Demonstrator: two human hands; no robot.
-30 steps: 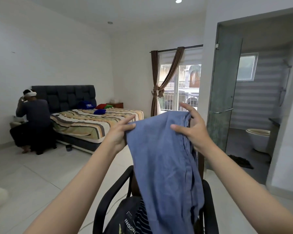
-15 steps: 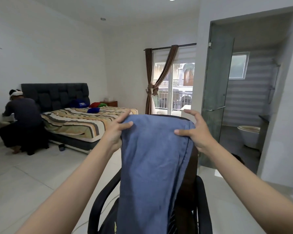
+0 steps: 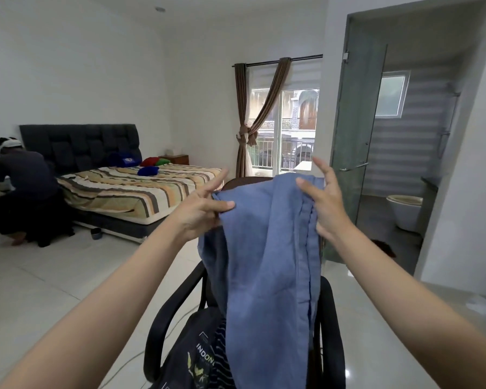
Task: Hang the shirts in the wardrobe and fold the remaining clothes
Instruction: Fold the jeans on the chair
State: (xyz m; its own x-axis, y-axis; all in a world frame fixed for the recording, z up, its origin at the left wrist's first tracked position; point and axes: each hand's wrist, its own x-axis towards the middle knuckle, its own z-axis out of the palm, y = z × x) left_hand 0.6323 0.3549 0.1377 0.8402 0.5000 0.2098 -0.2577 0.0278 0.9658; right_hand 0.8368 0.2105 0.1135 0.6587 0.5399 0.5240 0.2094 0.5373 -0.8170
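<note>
A blue garment (image 3: 267,262) hangs long in front of me, its top edge at the top of the black office chair's (image 3: 166,313) backrest. My left hand (image 3: 199,211) pinches the garment's top left corner between thumb and curled fingers, index finger stretched out. At the top right edge, my right hand (image 3: 326,200) holds it with the thumb on the front and the fingers spread upward behind. On the chair seat lie a dark printed shirt (image 3: 197,357) and a striped garment (image 3: 222,346), partly covered by the blue cloth.
A bed (image 3: 141,192) with a striped cover stands at the left wall, and a person (image 3: 26,192) crouches beside it. A glass door (image 3: 351,153) stands open to a bathroom with a toilet (image 3: 404,211) on the right. White tiled floor surrounds the chair.
Both hands have moved the blue garment forward and spread its top edge wider. It now hangs against the chair's backrest, whose top shows behind it.
</note>
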